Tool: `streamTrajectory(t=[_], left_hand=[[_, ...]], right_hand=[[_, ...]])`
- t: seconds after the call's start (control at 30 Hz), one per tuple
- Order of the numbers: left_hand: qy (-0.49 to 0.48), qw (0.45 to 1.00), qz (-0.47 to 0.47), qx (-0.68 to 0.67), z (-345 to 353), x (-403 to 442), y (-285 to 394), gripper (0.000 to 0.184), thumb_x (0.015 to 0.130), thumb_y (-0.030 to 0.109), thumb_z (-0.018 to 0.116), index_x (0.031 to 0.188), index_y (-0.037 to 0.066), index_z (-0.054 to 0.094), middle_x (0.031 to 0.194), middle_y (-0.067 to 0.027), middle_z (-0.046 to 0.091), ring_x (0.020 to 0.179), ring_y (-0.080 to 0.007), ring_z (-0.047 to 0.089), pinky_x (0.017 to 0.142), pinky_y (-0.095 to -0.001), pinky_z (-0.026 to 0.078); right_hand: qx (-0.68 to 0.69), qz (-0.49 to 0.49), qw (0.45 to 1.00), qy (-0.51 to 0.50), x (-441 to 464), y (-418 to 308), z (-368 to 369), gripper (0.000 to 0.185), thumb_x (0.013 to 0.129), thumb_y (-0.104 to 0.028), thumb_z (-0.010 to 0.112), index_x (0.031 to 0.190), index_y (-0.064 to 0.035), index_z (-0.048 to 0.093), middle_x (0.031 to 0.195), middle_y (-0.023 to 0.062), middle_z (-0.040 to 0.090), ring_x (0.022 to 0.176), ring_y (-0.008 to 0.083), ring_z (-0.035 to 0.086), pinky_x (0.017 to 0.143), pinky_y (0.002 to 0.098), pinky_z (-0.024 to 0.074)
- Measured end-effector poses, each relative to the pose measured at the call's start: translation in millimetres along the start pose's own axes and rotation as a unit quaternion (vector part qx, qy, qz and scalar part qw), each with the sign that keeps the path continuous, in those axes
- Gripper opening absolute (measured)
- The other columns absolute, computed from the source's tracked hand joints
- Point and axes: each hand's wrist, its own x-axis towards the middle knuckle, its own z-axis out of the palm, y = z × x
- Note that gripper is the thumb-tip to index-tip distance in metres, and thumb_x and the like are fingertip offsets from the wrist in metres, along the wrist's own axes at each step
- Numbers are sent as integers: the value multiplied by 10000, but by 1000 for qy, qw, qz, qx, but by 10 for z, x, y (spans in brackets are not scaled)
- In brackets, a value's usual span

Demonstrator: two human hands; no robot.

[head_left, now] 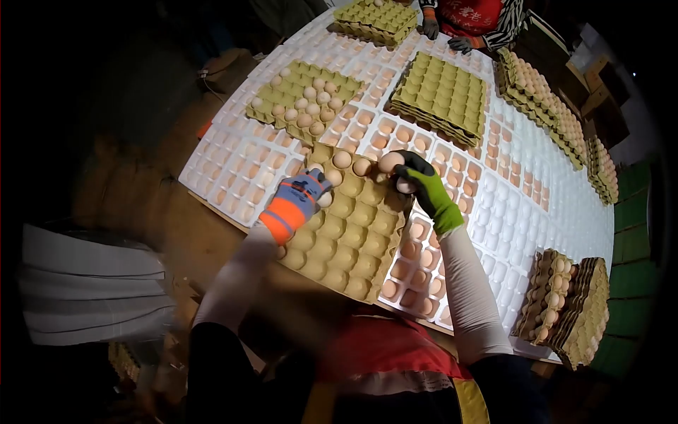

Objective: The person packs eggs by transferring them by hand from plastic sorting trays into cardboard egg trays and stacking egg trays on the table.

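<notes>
A pulp egg tray [339,244] lies before me, with a few eggs in its far rows and bare cups nearer me. My left hand [295,201], in a grey-blue and orange glove, is over the tray's left side. Its fingers are curled around an egg [325,200], and another egg [334,177] is close to its fingertips. Above the tray's far right corner, my right hand [426,185], in a black and green glove, grips two eggs: one pale egg [390,162] at the fingertips and one egg [405,185] below the palm.
White plastic trays [508,212] cover the table, many holding eggs. A pulp tray of eggs [304,102] lies farther left, beside a stack of pulp trays [441,95]. More loaded trays [551,106] line the right edge. Across the table is a person's gloved hand [462,44].
</notes>
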Motion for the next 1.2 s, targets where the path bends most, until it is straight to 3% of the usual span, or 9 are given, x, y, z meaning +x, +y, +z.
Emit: streamTrajectory(t=[0.23, 0.43, 0.5, 0.63, 0.7, 0.77, 0.9, 1.07, 1.2], left_hand=[[130, 590, -219, -766, -237, -143, 40, 442, 921, 331, 567, 1282, 81, 507, 933, -26, 637, 630, -61, 507, 527, -206, 380], [68, 988, -106, -88, -109, 304, -25, 481, 680, 278, 796, 1143, 236, 672, 1265, -120, 522, 1073, -312, 576, 848, -407, 511], [1, 991, -100, 91, -4, 473, 105, 393, 698, 279, 780, 1080, 241, 695, 1226, -96, 538, 1003, -306, 607, 800, -404, 525], [69, 994, -76, -41, -144, 419, 48, 452, 664, 282, 799, 1088, 174, 687, 1102, -102, 620, 932, -261, 625, 751, -401, 533], [33, 884, -98, -455, -73, 458, -106, 426, 750, 338, 771, 1083, 91, 675, 977, -47, 631, 807, -159, 619, 674, -323, 520], [-113, 490, -119, -856, 21, 321, 85, 432, 978, 384, 531, 1305, 103, 518, 1089, -75, 616, 757, -106, 554, 576, -214, 443], [-178, 299, -111, -931, 112, 446, 1175, 490, 985, 484, 485, 1348, 157, 461, 1245, -90, 552, 816, -143, 557, 571, -233, 440], [-203, 719, 1, -665, 280, 437, 2407, 446, 1021, 372, 454, 1363, 86, 443, 1129, -29, 600, 785, -74, 533, 593, -199, 436], [-314, 640, -151, -685, 664, 483, 3109, 425, 917, 214, 612, 1289, 12, 568, 1059, -45, 639, 800, -106, 575, 695, -231, 476]], right_hand=[[-524, -178, 825, 117, 349, 140, 268, 468, 766, -386, 758, 1176, -199, 633, 1067, 106, 569, 956, 240, 614, 791, 391, 505], [-680, -127, 715, 97, 363, 117, 462, 435, 809, -402, 731, 1172, -181, 636, 1028, 62, 593, 842, 230, 626, 707, 363, 520], [-78, -70, 994, -3, 276, 218, 240, 393, 913, -405, 638, 1184, -119, 627, 971, 24, 626, 741, 143, 599, 648, 283, 502], [263, 59, 963, 5, -497, 119, 56, 416, 978, -449, 531, 1215, -111, 577, 893, 9, 618, 648, 95, 545, 491, 223, 454], [410, 41, 911, -32, -770, 315, -169, 511, 978, -505, 489, 1257, -78, 530, 977, 43, 635, 700, 134, 602, 512, 250, 524], [432, 55, 900, -10, -1202, 371, -328, 551, 974, -517, 484, 1286, -64, 507, 1068, 66, 642, 750, 151, 631, 507, 256, 532], [408, 35, 906, 106, -2123, 706, -690, 541, 991, -500, 463, 1306, -62, 505, 1052, 64, 647, 782, 127, 616, 515, 238, 502], [127, 62, 888, 438, -3619, 917, -1053, 367, 975, -311, 570, 1216, -35, 576, 932, 35, 619, 747, 95, 580, 564, 228, 465], [-81, 76, 862, 494, -4270, 1229, -1245, 349, 848, -160, 725, 1163, -50, 623, 1004, 39, 591, 818, 119, 576, 680, 258, 479]])
